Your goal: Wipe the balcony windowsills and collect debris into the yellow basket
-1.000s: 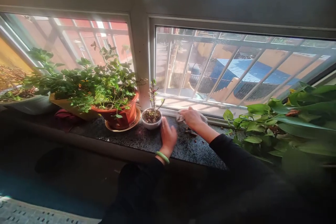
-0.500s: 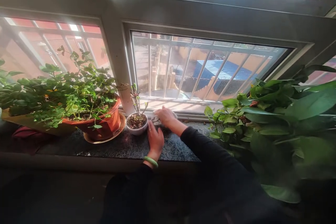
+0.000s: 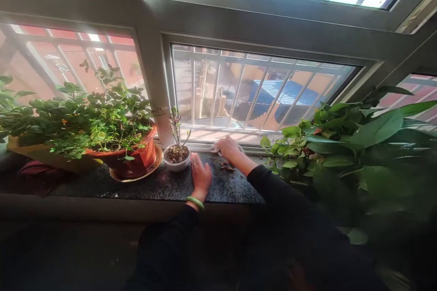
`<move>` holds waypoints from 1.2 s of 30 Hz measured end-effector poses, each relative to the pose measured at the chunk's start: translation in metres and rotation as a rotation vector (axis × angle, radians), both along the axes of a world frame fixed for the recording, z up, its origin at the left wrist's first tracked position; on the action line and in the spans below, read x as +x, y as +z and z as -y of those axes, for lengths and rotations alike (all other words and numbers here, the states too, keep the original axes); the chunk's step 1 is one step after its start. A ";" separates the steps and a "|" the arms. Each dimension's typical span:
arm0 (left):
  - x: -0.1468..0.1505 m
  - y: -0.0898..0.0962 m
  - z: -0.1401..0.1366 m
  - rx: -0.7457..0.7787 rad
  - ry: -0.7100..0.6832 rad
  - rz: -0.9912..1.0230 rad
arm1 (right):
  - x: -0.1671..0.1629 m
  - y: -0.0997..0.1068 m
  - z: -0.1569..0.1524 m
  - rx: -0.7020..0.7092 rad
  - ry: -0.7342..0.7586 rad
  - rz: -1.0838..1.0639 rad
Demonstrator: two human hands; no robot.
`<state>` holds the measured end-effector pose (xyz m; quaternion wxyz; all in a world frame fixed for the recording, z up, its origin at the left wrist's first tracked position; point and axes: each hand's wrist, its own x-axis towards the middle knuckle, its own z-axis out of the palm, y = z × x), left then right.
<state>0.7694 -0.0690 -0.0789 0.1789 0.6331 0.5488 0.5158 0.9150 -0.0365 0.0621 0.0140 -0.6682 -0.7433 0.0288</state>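
Observation:
My right hand (image 3: pixel 231 149) is closed on a pale cloth (image 3: pixel 215 148), pressing it to the back of the dark stone sill (image 3: pixel 143 188) by the window frame. Brownish debris (image 3: pixel 227 166) lies on the stone just below that hand. My left hand (image 3: pixel 200 175), with a green bangle at the wrist, rests on the sill with fingers stretched out. Its fingertips are beside the small white pot (image 3: pixel 177 163), which holds a thin-stemmed plant (image 3: pixel 175 129); whether they touch it I cannot tell.
On the left stand an orange pot (image 3: pixel 136 159) on a saucer (image 3: pixel 157 163) and a yellowish planter (image 3: pixel 68 163), both leafy. A dark red cloth (image 3: pixel 39 175) lies near them. A large leafy plant (image 3: pixel 344 154) spreads over the right side. Behind is a barred window (image 3: pixel 266 91).
My right hand has moved right along the back of the sill with the cloth, and debris now shows below it. My left hand stays beside the white pot. The view has shifted slightly.

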 end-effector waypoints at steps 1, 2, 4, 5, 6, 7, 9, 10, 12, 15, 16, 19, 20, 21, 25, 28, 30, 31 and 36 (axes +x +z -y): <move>-0.001 0.000 0.000 0.003 0.001 -0.005 | -0.007 -0.001 -0.004 0.004 0.001 -0.012; -0.001 -0.001 -0.001 0.006 0.002 -0.009 | -0.010 -0.003 -0.007 0.009 -0.009 -0.026; -0.003 -0.001 -0.002 0.014 0.000 -0.013 | -0.006 -0.005 -0.010 0.019 -0.045 -0.056; -0.003 -0.002 -0.003 0.018 -0.002 -0.016 | 0.000 -0.006 -0.009 0.027 -0.064 -0.071; -0.004 -0.002 -0.003 0.023 -0.004 -0.018 | 0.010 -0.005 -0.007 0.037 -0.088 -0.086; -0.004 -0.002 -0.004 0.028 -0.007 -0.020 | 0.020 -0.004 -0.002 0.050 -0.119 -0.101; -0.003 -0.002 -0.004 0.037 -0.012 -0.025 | 0.045 0.000 0.011 0.090 -0.192 -0.130; -0.002 -0.002 -0.005 0.042 -0.014 -0.028 | 0.057 0.003 0.019 0.115 -0.229 -0.143; 0.000 -0.002 -0.005 0.055 -0.018 -0.036 | 0.079 0.006 0.041 0.180 -0.300 -0.161; 0.002 -0.001 -0.005 0.081 -0.033 -0.038 | 0.101 0.004 0.083 0.402 -0.357 -0.391; 0.002 0.000 -0.005 0.090 -0.046 -0.041 | 0.104 0.000 0.098 0.502 -0.356 -0.529; 0.001 0.008 -0.002 0.119 -0.118 -0.081 | 0.099 -0.016 0.144 0.739 -0.328 -0.930; 0.000 0.012 0.000 0.132 -0.152 -0.102 | 0.094 -0.022 0.159 0.779 -0.341 -1.030; 0.000 0.016 0.004 0.146 -0.190 -0.121 | 0.088 -0.029 0.174 0.796 -0.374 -1.129; 0.010 0.032 0.042 0.176 -0.437 -0.130 | 0.062 -0.060 0.219 0.656 -0.615 -1.595; 0.031 0.040 0.085 0.063 -0.690 -0.048 | 0.055 -0.080 0.233 0.528 -0.737 -1.891; 0.047 0.043 0.109 -0.072 -0.798 0.022 | 0.055 -0.087 0.233 0.496 -0.770 -2.015; 0.055 0.045 0.117 -0.137 -0.837 0.055 | 0.055 -0.089 0.230 0.488 -0.769 -2.053; 0.083 0.054 0.131 -0.197 -0.967 0.149 | 0.049 -0.084 0.212 0.581 -0.667 -1.965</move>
